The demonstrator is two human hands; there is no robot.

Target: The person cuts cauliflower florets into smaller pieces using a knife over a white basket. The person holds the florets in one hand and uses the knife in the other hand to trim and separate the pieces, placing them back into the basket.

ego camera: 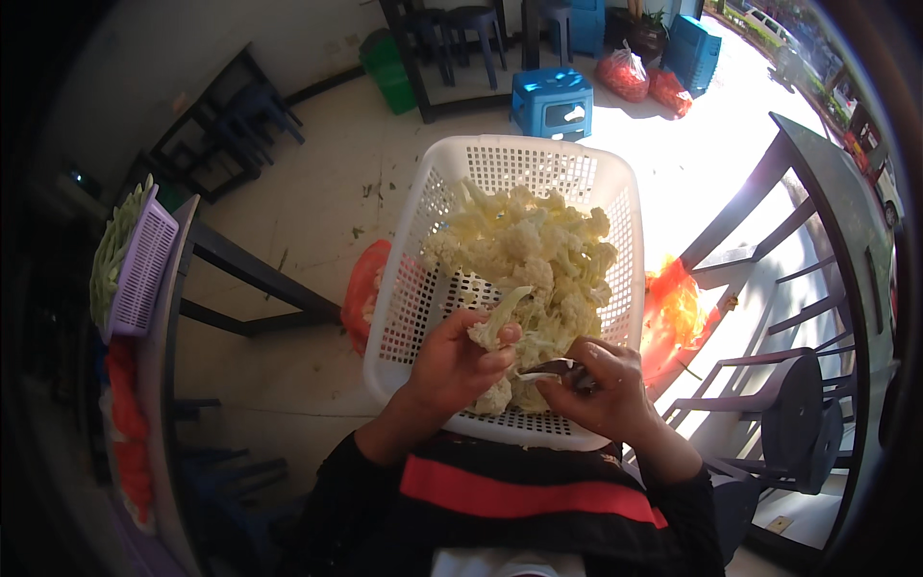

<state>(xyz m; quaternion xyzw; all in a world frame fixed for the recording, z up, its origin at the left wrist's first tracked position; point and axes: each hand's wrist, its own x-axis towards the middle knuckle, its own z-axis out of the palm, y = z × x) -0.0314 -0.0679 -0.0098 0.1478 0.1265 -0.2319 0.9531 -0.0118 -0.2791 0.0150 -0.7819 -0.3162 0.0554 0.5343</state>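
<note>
A white plastic basket (pixel 386 303) with perforated walls stands before me, its near rim against my lap. Cauliflower florets (pixel 533 238) are heaped in its far and right parts, and a few lie near the front wall. Over the basket, my left hand (pixel 461 357) grips one cauliflower floret (pixel 503 317) with its pale green stem pointing up and away. To the right of it, my right hand (pixel 606 382) is closed around a small knife (pixel 551 369). The blade points left toward my left hand, apart from the held floret; the handle is mostly hidden by my fingers.
Red plastic bags stand left (pixel 360 310) and right of the basket. Beyond it is a blue plastic stool (pixel 551 104). A table (pixel 180 260) at left bears a purple basket (pixel 144 267) of green pods; another table (pixel 822 195) and dark stools (pixel 793 411) stand at right.
</note>
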